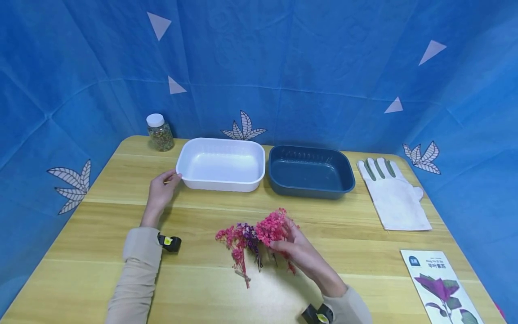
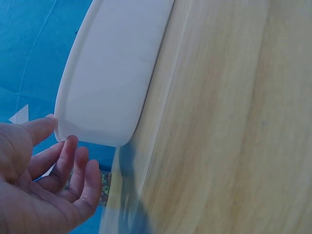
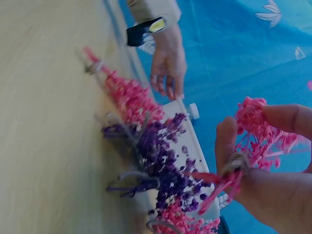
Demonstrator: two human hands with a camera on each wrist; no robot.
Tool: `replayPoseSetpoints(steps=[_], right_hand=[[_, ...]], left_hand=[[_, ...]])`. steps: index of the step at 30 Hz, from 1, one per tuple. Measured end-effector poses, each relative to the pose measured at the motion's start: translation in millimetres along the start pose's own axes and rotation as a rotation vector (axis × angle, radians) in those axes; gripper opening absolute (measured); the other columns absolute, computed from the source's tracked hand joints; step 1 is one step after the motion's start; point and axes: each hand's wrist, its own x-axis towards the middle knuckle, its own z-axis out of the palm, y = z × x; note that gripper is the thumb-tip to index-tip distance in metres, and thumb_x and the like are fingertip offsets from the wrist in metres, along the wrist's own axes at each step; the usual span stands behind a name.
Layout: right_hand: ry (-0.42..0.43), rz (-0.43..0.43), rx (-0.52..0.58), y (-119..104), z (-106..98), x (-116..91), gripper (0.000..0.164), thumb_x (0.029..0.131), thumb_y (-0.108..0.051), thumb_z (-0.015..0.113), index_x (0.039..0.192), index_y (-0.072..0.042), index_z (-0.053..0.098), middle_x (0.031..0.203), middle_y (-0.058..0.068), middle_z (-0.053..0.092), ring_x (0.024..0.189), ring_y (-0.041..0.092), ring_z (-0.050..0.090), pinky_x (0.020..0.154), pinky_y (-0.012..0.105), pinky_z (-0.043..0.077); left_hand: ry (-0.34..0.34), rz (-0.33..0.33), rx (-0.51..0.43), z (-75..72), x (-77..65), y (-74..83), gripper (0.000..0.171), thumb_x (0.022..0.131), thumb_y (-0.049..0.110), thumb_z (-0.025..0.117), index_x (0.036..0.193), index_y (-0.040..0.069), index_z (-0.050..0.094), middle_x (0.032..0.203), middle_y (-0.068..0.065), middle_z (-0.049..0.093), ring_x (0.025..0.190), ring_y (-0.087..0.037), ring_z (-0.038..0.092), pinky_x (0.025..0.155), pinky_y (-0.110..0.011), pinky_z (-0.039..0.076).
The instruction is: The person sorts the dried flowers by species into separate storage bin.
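My left hand (image 1: 161, 191) pinches the near left corner of the white plastic basin (image 1: 220, 185) between thumb and forefinger. In the left wrist view, the thumb and index fingertip (image 2: 70, 141) meet at the basin's rim. My right hand (image 1: 301, 249) holds a bunch of pink dried flowers (image 1: 270, 228), its stems tied with twine, raised above the table in the right wrist view. Beside it lie purple dried flowers (image 1: 249, 236) and another pink bunch (image 1: 234, 238) on the wood. The right wrist view shows a further pink bunch (image 3: 183, 219) at the bottom edge.
A dark blue basin (image 1: 311, 191) stands right of the white one. At the back left is a lidded jar (image 1: 161, 135) of small dried bits. White-and-green gloves (image 1: 394, 202) and a printed flower packet (image 1: 439, 285) lie on the right side of the wooden table (image 1: 194, 292).
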Motion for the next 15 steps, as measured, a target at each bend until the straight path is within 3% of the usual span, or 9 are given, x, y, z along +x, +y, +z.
replayPoseSetpoints(steps=[6,9,12,15], right_hand=[[-0.122,-0.046,0.067,-2.2,-5.5,5.2,0.089,0.078,0.009,0.049,0.149,0.003,-0.004,0.152,0.032,0.006,0.133,0.042,0.031,0.104,0.031,0.04],[-0.141,-0.048,0.085,-3.4,-7.5,8.8,0.08,0.081,0.01,0.046,0.147,0.009,0.001,0.145,0.027,0.03,0.12,0.025,0.051,0.091,0.022,0.048],[-0.145,-0.041,0.075,-6.0,-8.8,11.8,0.067,0.086,0.007,0.048,0.143,0.013,0.013,0.121,0.013,0.056,0.099,0.01,0.061,0.079,0.018,0.05],[-0.149,-0.037,0.063,-8.8,-10.3,15.0,0.061,0.089,0.003,0.05,0.14,0.017,0.019,0.108,0.009,0.064,0.094,0.009,0.063,0.077,0.018,0.051]], left_hand=[[-0.002,-0.002,0.009,-0.3,0.0,-1.1,0.053,0.1,0.031,0.047,0.138,-0.005,0.043,0.126,-0.023,0.048,0.101,-0.023,0.05,0.081,-0.021,0.049],[-0.002,0.001,0.01,0.0,-0.3,-1.0,0.053,0.1,0.031,0.047,0.138,-0.005,0.043,0.126,-0.023,0.048,0.101,-0.023,0.05,0.082,-0.022,0.049],[-0.001,0.004,0.012,0.3,-0.1,-0.6,0.053,0.1,0.031,0.047,0.138,-0.006,0.043,0.126,-0.023,0.048,0.102,-0.023,0.051,0.081,-0.022,0.049],[-0.003,0.002,0.018,0.4,0.3,-0.8,0.053,0.1,0.032,0.046,0.138,-0.005,0.043,0.127,-0.023,0.048,0.101,-0.022,0.051,0.082,-0.022,0.049]])
